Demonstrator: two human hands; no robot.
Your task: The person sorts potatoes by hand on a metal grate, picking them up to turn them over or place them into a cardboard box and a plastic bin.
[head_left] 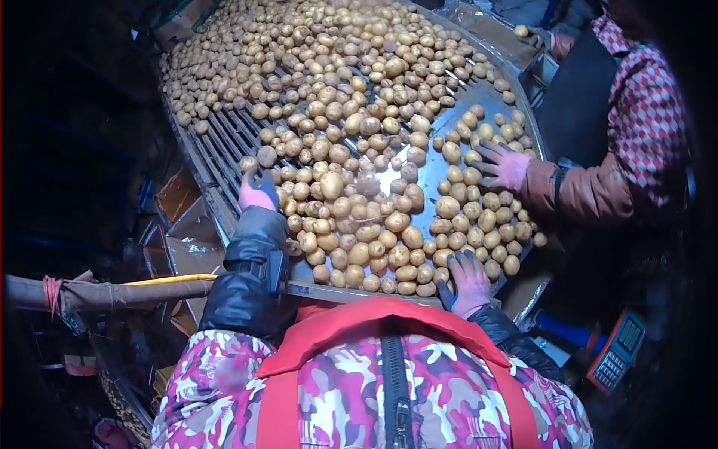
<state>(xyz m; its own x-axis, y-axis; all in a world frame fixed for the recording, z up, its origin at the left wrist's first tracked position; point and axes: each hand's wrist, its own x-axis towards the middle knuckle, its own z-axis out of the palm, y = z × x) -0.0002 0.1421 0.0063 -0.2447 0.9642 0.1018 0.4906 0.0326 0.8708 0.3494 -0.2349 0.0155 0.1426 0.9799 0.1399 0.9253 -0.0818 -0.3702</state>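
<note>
Many potatoes (pixel 374 209) lie over a metal sorting table (pixel 426 176) with a slatted grate. My left hand (pixel 259 187), in a pink and dark glove, is at the grate's near left side, its fingers curled at a potato (pixel 248 164) by their tips. Beside those fingers sits a greyish, rounder potato (pixel 267 156). At the near edge, my right hand (pixel 467 284) rests against the potatoes with its gloved fingers spread, holding none.
A co-worker's gloved hand (pixel 505 166) touches potatoes at the right. Their other hand (pixel 550 41) is farther back, near cardboard. A wooden pole (pixel 134 293) juts in from the left. A calculator (pixel 618 352) sits at lower right, and cardboard boxes (pixel 191 239) at left.
</note>
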